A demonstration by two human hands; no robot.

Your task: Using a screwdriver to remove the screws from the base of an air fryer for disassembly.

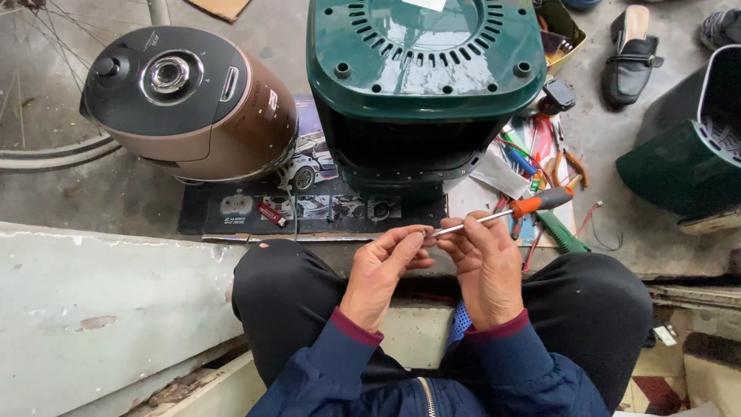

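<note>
My right hand (486, 266) holds a screwdriver (505, 212) with an orange and black handle, its metal shaft pointing left. My left hand (382, 270) pinches at the tip of the shaft with thumb and fingers; whatever small part sits there is hidden by the fingertips. Both hands hover above my knees in dark trousers. Just beyond them stands a dark green plastic appliance housing (424, 69) with a ring of vent slots on top.
A brown and black rice cooker (189, 104) lies on a printed mat (231, 212) at the left. Pliers (567, 166), small screwdrivers and wires are scattered at the right. Another green housing part (683, 166) and a black shoe (629, 58) are at far right. A bicycle wheel (46, 150) shows at far left.
</note>
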